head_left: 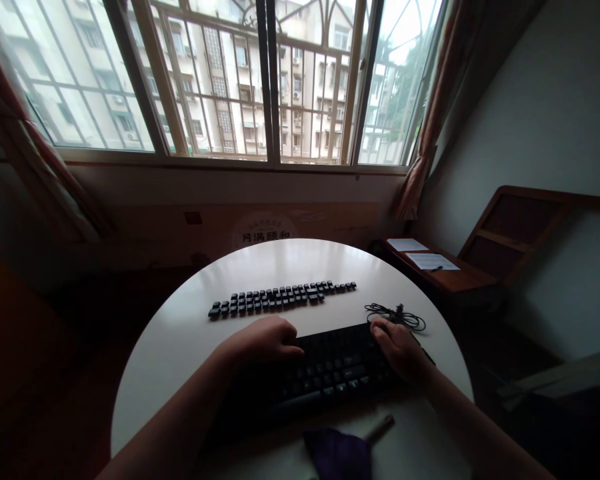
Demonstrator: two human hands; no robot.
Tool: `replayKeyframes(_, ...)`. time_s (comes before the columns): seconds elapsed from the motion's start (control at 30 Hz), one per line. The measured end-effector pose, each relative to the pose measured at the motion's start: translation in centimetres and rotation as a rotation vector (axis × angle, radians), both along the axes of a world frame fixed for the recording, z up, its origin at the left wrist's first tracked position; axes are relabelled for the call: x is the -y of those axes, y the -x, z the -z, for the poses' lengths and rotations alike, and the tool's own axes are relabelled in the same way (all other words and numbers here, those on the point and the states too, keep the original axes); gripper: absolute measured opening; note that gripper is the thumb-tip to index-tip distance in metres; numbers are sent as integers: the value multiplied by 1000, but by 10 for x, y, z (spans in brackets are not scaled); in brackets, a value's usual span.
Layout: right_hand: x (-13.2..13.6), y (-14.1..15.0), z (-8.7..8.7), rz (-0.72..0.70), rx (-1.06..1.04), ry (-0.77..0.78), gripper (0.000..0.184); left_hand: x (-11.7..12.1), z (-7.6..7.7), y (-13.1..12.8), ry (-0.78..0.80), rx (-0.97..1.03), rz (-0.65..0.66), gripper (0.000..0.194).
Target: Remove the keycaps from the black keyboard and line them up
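Observation:
A black keyboard (325,373) lies in front of me on the round white table, slightly slanted. Part of its far rows looks dark and without keycaps, while keycaps remain on the nearer and right-hand part. My left hand (267,339) is closed over its far left part, thumb pointing right along the edge and the other fingers hidden. At the far right corner my right hand (396,343) grips the keyboard with bent fingers. Just beyond that hand lies a coiled black cable (405,319). Loose black keycaps (273,300) stand in rows behind the keyboard.
Near the front of the table (180,320) are a purple cloth (340,455) and a short stick-like thing (381,429). To the right, a wooden chair (455,281) bears paper sheets (433,261) and a pen (437,269). A barred window fills the background.

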State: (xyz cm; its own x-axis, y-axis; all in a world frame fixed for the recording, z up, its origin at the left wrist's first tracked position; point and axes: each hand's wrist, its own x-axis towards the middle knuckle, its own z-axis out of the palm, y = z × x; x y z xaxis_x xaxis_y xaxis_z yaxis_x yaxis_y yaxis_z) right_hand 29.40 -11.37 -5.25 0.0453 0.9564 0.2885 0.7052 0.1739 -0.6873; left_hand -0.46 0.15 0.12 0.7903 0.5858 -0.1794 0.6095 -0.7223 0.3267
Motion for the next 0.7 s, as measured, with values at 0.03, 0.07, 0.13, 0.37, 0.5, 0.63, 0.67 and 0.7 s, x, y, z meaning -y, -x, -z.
replayKeyframes(0.03,1,1,0,-4,16,4,26,0,0,0,0,-2,2,39)
replayKeyframes(0.07,1,1,0,-6,25,5,25,1,-1,-1,0,-5,4,39)
replayKeyframes(0.13,1,1,3,-3,3,-1,25,1,-2,-1,4,-14,-1,39)
replayKeyframes(0.37,-6,-8,15,152,-580,15,27,3,-5,-2,-11,-36,-11,36)
replayKeyframes(0.5,-7,-7,13,228,-790,-24,27,3,-5,-1,-22,-38,-8,36)
replayKeyframes(0.63,-7,-4,15,148,-745,-37,32,6,-7,0,-42,-9,-5,37)
replayKeyframes(0.67,-8,-3,15,123,-745,-22,33,7,-8,0,-46,5,-6,38)
replayKeyframes(0.7,-10,-2,13,85,-739,5,33,8,-9,0,-49,22,-7,39)
